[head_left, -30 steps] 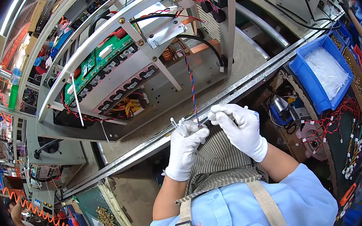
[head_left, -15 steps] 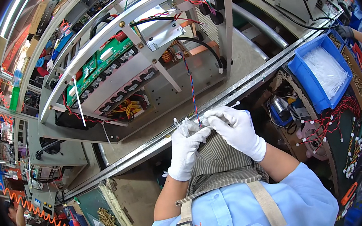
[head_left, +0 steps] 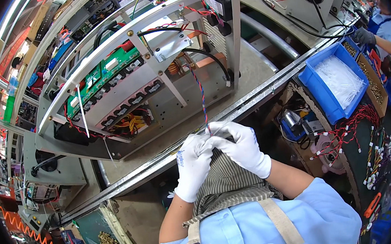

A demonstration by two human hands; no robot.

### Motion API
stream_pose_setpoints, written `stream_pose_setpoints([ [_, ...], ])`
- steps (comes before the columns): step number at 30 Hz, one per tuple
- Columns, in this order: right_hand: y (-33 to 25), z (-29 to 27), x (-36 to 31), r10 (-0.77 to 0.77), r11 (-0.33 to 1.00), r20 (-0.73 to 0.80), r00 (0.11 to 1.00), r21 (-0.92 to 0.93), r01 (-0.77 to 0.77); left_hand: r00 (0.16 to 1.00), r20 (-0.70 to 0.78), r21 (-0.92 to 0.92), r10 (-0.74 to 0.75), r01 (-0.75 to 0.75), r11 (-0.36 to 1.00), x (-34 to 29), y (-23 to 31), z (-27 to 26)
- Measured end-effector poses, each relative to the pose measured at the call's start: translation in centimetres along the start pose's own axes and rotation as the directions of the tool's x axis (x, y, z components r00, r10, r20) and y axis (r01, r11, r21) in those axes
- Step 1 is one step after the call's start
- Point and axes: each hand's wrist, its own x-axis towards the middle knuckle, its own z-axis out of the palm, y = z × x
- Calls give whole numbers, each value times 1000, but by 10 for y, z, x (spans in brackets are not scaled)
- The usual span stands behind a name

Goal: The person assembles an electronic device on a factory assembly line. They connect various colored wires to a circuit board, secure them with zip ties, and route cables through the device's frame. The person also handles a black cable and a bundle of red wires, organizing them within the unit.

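A red and blue twisted wire pair (head_left: 201, 95) runs down out of the open metal chassis (head_left: 169, 89) to my fingertips. My gloved left hand (head_left: 195, 163) is closed, with thumb and fingers pinching the lower end of the wire. Against it, my gloved right hand (head_left: 243, 148) is closed too, its fingertips meeting the left ones. A thin translucent strip, perhaps a cable tie, shows faintly at the right fingertips; the gloves hide most of it and the wire's end. Both hands are in front of the bench edge, above my striped apron (head_left: 232, 184).
White cable ties (head_left: 82, 109) hang from the chassis frame near a green circuit board (head_left: 126, 58). To the right are a blue bin (head_left: 311, 80) of clear strips, red wire harnesses (head_left: 355, 123) and a small pink fan (head_left: 330, 149). A co-worker's gloved hand (head_left: 364, 36) is at the far right.
My hands have drawn closer together at the wire's end. The pale strip ends that stuck out on both sides no longer show there. The whole view has shifted slightly.
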Motion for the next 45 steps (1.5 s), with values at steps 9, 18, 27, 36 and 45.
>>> stream_pose_setpoints([
  [9,3,12,0,310,813,9,951,516,-270,971,191,318,143,-199,927,-22,40,-12],
  [18,-6,0,5,295,860,117,948,401,-316,980,73,-472,-186,198,859,4,43,-6],
  [27,-11,1,5,338,854,91,937,388,-346,961,-39,-543,-273,208,813,6,36,4],
  [36,-9,3,2,312,880,81,947,350,-320,942,-12,-515,-335,282,810,5,46,0],
  [45,-7,-2,5,-327,877,83,941,-345,335,944,-123,-549,-305,192,813,6,44,3],
])
